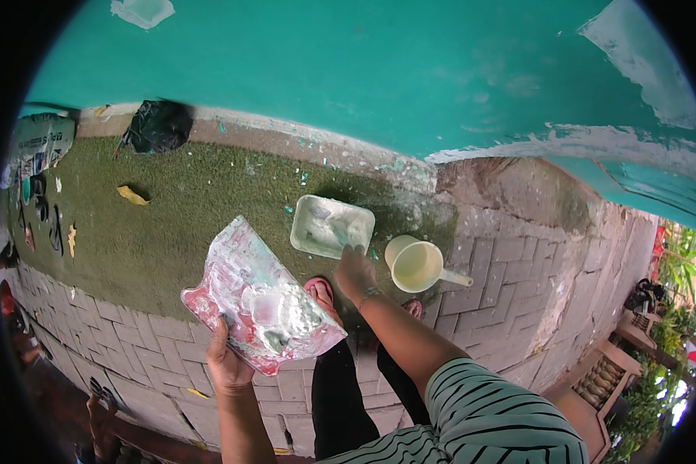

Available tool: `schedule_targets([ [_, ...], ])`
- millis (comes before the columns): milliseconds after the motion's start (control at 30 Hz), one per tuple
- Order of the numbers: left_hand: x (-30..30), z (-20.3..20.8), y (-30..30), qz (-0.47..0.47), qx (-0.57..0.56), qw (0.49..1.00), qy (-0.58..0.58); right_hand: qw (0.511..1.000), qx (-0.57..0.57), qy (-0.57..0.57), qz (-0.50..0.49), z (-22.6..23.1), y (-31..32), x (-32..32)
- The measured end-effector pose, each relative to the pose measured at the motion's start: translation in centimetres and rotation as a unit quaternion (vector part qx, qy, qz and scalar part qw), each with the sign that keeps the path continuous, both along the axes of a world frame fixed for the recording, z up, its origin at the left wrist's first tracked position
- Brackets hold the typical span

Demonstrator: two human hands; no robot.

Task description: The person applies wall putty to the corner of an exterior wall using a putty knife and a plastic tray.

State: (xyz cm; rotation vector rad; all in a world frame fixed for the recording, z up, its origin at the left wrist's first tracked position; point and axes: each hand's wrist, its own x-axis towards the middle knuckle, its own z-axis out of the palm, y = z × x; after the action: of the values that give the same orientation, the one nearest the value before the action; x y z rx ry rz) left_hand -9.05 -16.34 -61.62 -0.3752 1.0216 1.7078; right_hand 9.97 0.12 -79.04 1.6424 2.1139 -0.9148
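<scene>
My left hand (230, 362) is clamped on the lower left edge of the board (236, 251), thumb on the upper face, fingers underneath; the board sits tilted, left of the frame's centre. It bears a mound of white paste (295, 309) toward its right end, with thinner smears elsewhere. The tray (315, 247), a shallow pale rectangle with rounded corners, rests on the mat (209, 182) at the centre of the frame. It contains a white mass (332, 223), spread unevenly over the base. My right hand (355, 275) is at the tray's lower right rim, fingers directed inward; I cannot tell whether they are closed on anything. The dipper (394, 254) stands just right of the tray, handle pointing right; its interior is cream, and any fill level is indeterminable.
</scene>
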Motion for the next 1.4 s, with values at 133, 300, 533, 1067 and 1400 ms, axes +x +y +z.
schedule_targets([
  [133,-0.6,0.1,-0.3,-0.002,-0.009,1.000,0.002,1.000,0.017,0.005,0.004,-0.8,2.6,-1.3],
  [300,-0.4,-0.7,-0.1,-0.002,0.003,1.000,0.002,0.998,-0.043,-0.021,0.033,-1.7,-1.1,0.2],
  [533,-0.4,-1.2,-0.2,-0.003,-0.016,1.000,0.007,0.998,-0.011,-0.054,0.008,-1.7,1.6,2.9],
  [1067,-1.3,-4.4,0.9,-0.056,-0.008,0.998,0.011,0.646,-0.532,0.369,-0.405,10.1,6.7,12.2],
  [1400,2.0,8.6,7.7,-0.079,0.020,0.997,-0.003,0.801,-0.367,0.431,-0.192,36.3,9.1,12.9],
])
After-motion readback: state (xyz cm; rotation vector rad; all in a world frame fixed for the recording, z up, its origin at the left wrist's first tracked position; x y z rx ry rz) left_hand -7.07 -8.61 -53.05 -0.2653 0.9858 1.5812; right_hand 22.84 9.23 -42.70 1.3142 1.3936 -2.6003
